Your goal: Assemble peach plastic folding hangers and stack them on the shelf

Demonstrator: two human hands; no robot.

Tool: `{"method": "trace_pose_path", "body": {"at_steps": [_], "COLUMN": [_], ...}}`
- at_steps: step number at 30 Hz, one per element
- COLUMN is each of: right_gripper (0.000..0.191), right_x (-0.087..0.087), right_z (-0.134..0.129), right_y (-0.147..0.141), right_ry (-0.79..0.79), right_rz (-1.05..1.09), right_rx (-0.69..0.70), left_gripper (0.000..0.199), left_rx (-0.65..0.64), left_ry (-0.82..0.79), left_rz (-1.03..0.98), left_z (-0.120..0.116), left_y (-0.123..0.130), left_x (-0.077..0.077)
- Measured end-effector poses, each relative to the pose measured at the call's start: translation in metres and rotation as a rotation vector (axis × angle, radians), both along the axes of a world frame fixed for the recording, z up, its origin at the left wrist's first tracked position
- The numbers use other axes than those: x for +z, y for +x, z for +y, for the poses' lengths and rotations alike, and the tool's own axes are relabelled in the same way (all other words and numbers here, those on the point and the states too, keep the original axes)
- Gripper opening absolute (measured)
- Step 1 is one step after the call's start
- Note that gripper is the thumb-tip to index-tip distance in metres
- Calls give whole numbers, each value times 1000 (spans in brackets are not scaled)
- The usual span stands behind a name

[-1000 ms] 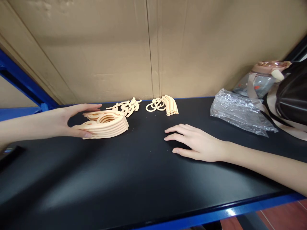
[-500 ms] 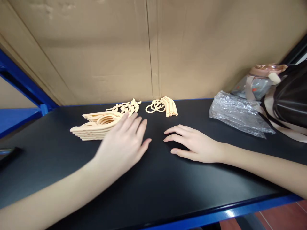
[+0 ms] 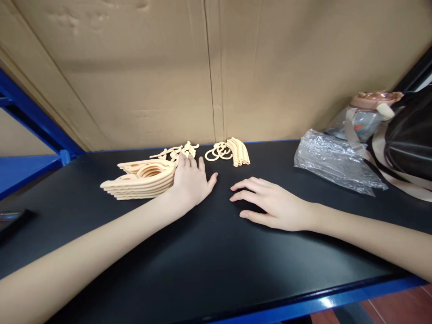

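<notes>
My left hand [image 3: 191, 181] is stretched forward with its fingers apart, beside the right end of a stack of cream plastic hanger-like pieces [image 3: 141, 182]. Its fingertips reach a loose pile of small cream hook-shaped parts [image 3: 165, 153] and hide some of them; whether they touch is hard to tell. My right hand [image 3: 273, 202] rests on the black tabletop, fingers spread and slightly bent, holding nothing. Beyond the gap between my hands lie cream rings [image 3: 212, 154] and a bundle of curved cream tubes [image 3: 239, 152].
A crumpled clear plastic bag [image 3: 332, 159] lies at the right. Behind it are a water bottle [image 3: 366, 117] with a strap and a dark bag [image 3: 410, 135]. A dark phone-like object [image 3: 13, 220] sits at the left edge. Cardboard [image 3: 151, 76] stands along the back.
My left hand has moved forward and a little right, from over the stack's end to the hook-shaped parts. My right hand has stayed in place.
</notes>
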State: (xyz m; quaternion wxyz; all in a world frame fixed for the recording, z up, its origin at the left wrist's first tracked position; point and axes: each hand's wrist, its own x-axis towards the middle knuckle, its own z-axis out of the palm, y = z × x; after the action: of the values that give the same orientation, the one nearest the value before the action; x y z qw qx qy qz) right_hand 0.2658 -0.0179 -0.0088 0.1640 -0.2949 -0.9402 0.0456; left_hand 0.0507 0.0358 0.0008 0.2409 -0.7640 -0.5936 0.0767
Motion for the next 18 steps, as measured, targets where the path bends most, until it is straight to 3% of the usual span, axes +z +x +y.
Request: {"method": "trace_pose_path", "body": {"at_steps": [18], "right_gripper": [32], "right_x": [0], "right_z": [0], "right_y": [0], "right_ry": [7], "right_rz": [10], "right_rx": [9], "left_gripper": [59], "left_rx": [-85], "left_ry": [-13], "left_rz": [-60], "left_z": [3], "left_y": [-3], "left_x": [-5]}}
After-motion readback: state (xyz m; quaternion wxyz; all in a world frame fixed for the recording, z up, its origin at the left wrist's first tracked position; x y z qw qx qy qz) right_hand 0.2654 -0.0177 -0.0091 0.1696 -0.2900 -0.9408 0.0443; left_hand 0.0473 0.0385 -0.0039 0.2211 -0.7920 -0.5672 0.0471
